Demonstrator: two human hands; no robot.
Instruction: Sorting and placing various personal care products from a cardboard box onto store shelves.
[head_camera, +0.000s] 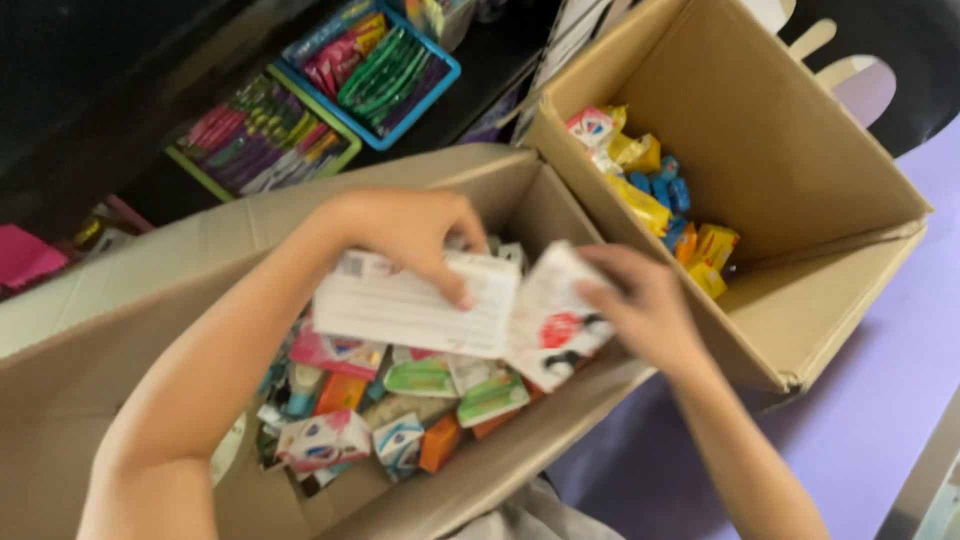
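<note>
White flat cardboard packets are held over the nearer brown cardboard box (120, 300): the larger packet (415, 305) is pinched under the left hand (405, 230), its fingers closed on the top edge; the smaller red-printed packet (555, 320) is gripped by the right hand (645, 310). Both are judged light, fairly stiff and crushable, best held by the edges. Small colourful packets (400, 400) lie below the fingers.

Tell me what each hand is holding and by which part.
Left hand grips a white flat packet along its top edge; right hand holds a white packet with red print by its right side.
</note>
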